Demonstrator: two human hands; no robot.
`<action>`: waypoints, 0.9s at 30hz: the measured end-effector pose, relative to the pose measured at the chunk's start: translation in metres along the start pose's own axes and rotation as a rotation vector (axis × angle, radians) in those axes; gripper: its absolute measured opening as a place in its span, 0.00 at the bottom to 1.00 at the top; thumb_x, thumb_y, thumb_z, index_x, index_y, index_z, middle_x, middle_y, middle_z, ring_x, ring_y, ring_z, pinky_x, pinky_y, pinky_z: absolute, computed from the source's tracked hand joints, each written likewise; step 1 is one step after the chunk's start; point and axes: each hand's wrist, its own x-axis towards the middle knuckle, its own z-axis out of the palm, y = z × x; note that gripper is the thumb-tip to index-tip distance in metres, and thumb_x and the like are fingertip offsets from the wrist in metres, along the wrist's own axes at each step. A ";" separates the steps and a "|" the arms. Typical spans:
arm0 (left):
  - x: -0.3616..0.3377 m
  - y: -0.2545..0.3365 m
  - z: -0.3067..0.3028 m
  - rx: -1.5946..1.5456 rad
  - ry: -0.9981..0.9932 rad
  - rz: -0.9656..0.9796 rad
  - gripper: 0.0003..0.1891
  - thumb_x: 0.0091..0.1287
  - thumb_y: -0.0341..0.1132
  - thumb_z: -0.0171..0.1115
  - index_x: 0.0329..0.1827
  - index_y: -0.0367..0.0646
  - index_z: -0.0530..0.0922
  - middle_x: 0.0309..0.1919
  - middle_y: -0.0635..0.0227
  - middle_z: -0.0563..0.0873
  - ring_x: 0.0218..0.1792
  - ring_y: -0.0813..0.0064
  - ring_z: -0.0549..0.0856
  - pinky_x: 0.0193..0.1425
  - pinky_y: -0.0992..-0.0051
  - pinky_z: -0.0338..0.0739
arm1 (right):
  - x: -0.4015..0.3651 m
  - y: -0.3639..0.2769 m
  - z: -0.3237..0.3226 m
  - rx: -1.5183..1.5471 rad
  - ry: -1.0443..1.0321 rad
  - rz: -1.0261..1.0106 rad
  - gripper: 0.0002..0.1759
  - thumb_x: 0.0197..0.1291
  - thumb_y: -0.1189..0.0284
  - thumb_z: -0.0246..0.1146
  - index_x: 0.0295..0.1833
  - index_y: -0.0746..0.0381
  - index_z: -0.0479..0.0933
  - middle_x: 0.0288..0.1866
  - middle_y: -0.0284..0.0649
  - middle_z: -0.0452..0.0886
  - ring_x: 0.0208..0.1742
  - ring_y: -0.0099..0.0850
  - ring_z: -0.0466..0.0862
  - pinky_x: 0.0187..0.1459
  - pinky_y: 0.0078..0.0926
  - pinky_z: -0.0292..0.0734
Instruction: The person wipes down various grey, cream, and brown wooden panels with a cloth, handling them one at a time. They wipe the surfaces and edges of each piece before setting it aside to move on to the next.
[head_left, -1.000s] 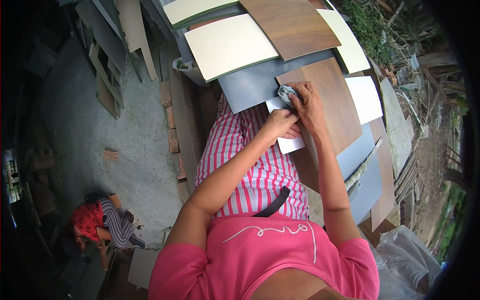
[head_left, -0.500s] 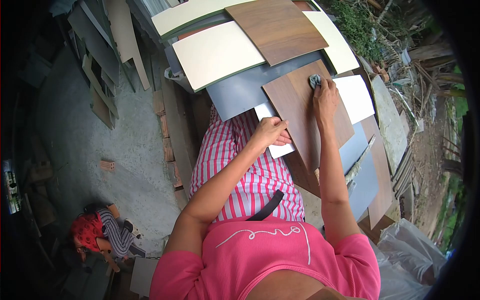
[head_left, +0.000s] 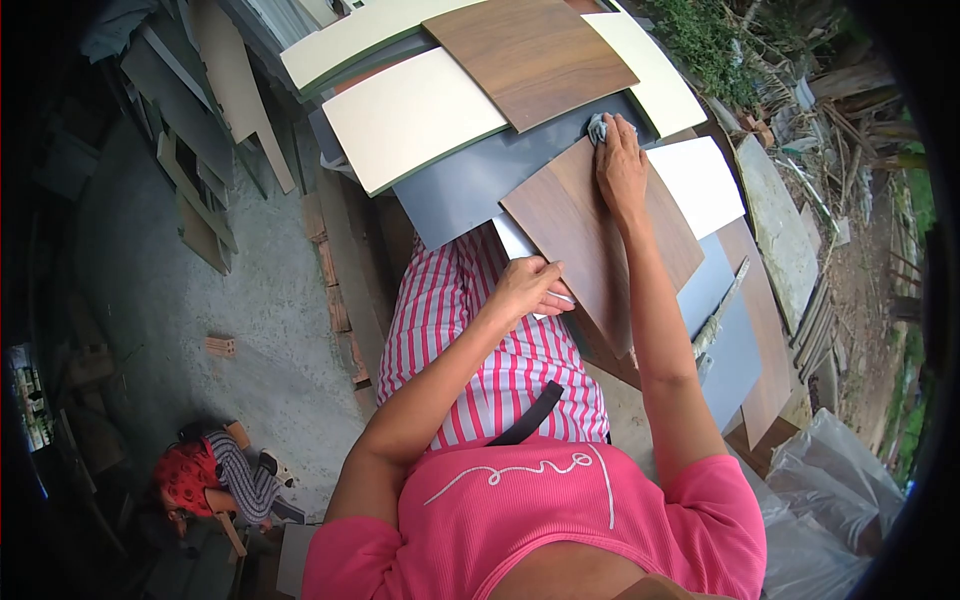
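Observation:
A brown wood-grain panel (head_left: 575, 235) lies tilted across the pile in front of me. With thumb and fingers closed, my left hand (head_left: 532, 288) grips this panel at its left edge. My right hand (head_left: 622, 175) presses a crumpled grey-blue cloth (head_left: 598, 128) at the panel's far edge. Part of the cloth is hidden under the fingers. Beneath the panel lie a dark grey sheet (head_left: 460, 195) and a white piece (head_left: 512, 238), which shows beside my left hand.
Cream boards (head_left: 410, 115) and another wood-grain panel (head_left: 530, 60) lie at the far side. White (head_left: 695, 185) and blue-grey (head_left: 735, 350) sheets are on the right. Boards lean at upper left (head_left: 185, 90). A person (head_left: 215, 475) is low on the left, near a brick (head_left: 220, 346).
My right hand has slid the cloth away from me to the panel's far edge. My left hand still holds the panel's left edge. The view has shifted slightly.

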 end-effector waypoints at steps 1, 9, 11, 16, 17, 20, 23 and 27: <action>0.000 -0.001 0.000 -0.004 -0.002 0.000 0.20 0.69 0.40 0.51 0.45 0.25 0.72 0.38 0.44 0.82 0.35 0.57 0.87 0.36 0.68 0.85 | -0.005 0.000 -0.001 -0.022 0.000 0.010 0.24 0.66 0.67 0.49 0.67 0.57 0.62 0.68 0.43 0.63 0.70 0.43 0.62 0.65 0.49 0.58; -0.003 0.003 0.001 0.026 -0.022 0.029 0.21 0.69 0.40 0.51 0.47 0.23 0.70 0.36 0.44 0.81 0.36 0.56 0.87 0.38 0.69 0.85 | -0.103 0.061 -0.043 -0.096 -0.042 0.276 0.24 0.66 0.66 0.49 0.68 0.56 0.61 0.70 0.43 0.60 0.72 0.40 0.58 0.66 0.55 0.53; -0.003 0.004 0.002 0.034 -0.026 0.029 0.20 0.69 0.39 0.50 0.47 0.23 0.70 0.36 0.43 0.81 0.36 0.56 0.87 0.38 0.69 0.85 | -0.128 0.078 -0.058 -0.116 -0.042 0.342 0.25 0.66 0.66 0.48 0.68 0.56 0.60 0.70 0.43 0.60 0.72 0.40 0.58 0.67 0.55 0.51; 0.003 -0.005 0.000 0.003 -0.007 0.053 0.19 0.69 0.40 0.51 0.44 0.25 0.73 0.35 0.45 0.83 0.34 0.58 0.87 0.33 0.70 0.85 | -0.186 0.060 -0.088 -0.159 -0.137 0.479 0.25 0.66 0.69 0.47 0.68 0.58 0.59 0.71 0.43 0.58 0.72 0.40 0.58 0.68 0.54 0.48; 0.004 -0.006 0.000 0.001 -0.011 0.053 0.19 0.69 0.39 0.51 0.43 0.25 0.73 0.35 0.45 0.83 0.33 0.58 0.87 0.33 0.70 0.86 | -0.198 0.047 -0.093 -0.156 -0.161 0.433 0.26 0.64 0.72 0.49 0.68 0.58 0.59 0.71 0.43 0.58 0.72 0.40 0.57 0.69 0.53 0.47; 0.006 -0.008 -0.003 -0.014 -0.019 0.054 0.19 0.69 0.39 0.51 0.42 0.24 0.73 0.34 0.46 0.83 0.33 0.58 0.87 0.33 0.69 0.86 | -0.225 -0.016 -0.107 -0.012 -0.270 0.255 0.32 0.57 0.79 0.54 0.69 0.58 0.59 0.72 0.43 0.57 0.74 0.41 0.55 0.70 0.51 0.44; 0.008 -0.008 -0.001 -0.029 -0.022 0.050 0.19 0.69 0.39 0.51 0.42 0.24 0.73 0.34 0.45 0.83 0.33 0.58 0.87 0.33 0.69 0.86 | -0.227 -0.057 -0.108 0.085 -0.364 0.092 0.33 0.54 0.81 0.55 0.68 0.56 0.61 0.72 0.41 0.58 0.74 0.40 0.55 0.70 0.51 0.45; 0.005 -0.003 0.000 -0.017 -0.036 0.023 0.19 0.69 0.40 0.51 0.45 0.25 0.72 0.36 0.46 0.82 0.34 0.58 0.87 0.35 0.69 0.85 | -0.168 -0.043 -0.073 0.084 -0.219 0.084 0.31 0.59 0.79 0.54 0.69 0.53 0.60 0.72 0.38 0.59 0.74 0.38 0.55 0.70 0.52 0.45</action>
